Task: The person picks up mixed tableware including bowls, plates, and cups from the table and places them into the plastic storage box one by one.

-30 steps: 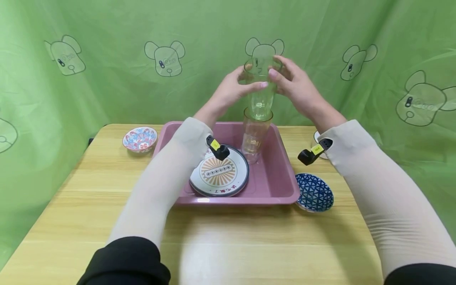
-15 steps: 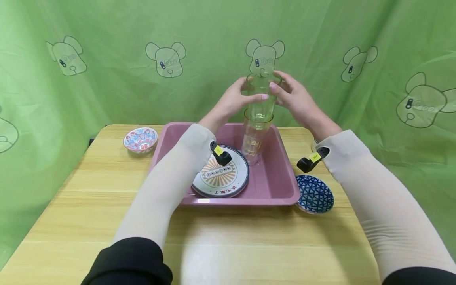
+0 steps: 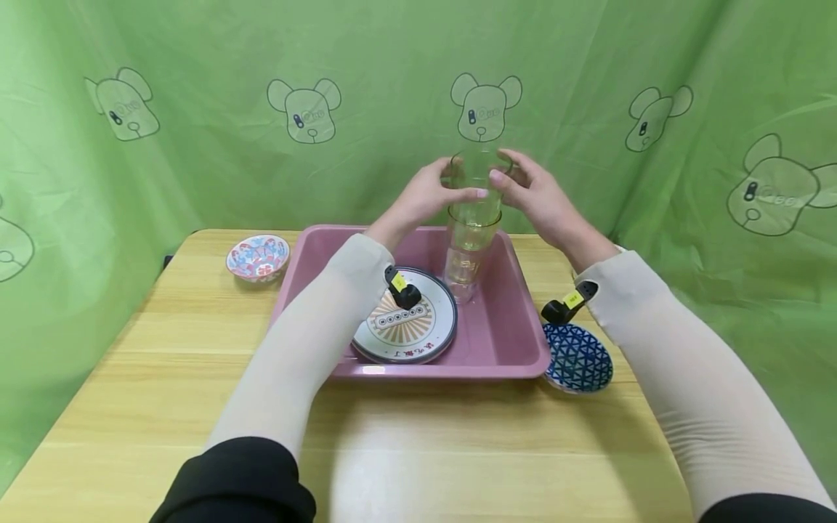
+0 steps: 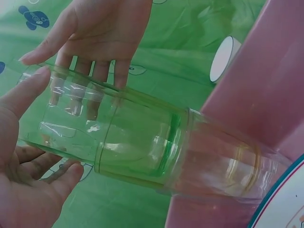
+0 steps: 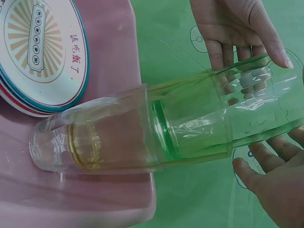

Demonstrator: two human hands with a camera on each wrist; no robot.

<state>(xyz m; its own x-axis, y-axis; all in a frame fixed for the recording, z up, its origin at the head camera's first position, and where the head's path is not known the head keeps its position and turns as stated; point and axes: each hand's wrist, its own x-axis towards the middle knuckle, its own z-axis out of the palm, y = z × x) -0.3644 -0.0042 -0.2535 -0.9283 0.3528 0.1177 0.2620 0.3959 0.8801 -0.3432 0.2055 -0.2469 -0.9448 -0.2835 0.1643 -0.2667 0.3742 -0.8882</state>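
Note:
A green tinted drinking glass is between my hands, its lower part inside a yellowish glass. That one is nested in a clear glass, which stands in the pink tray and leans slightly. My left hand holds the green glass near its rim, thumb in front and fingers behind. From the other side my right hand holds the same rim area. Beside the glasses, a stack of white plates with a sunburst print lies in the tray.
Left of the tray sits a bowl with a red and blue pattern. A blue patterned bowl tilts against the tray's right front corner. A white cup or bowl shows beyond the tray in the left wrist view. A green curtain hangs behind.
Both hands have moved down with the green glass. Its base was near the yellowish glass's rim and is now well inside it. The tray, plates and bowls have stayed in place.

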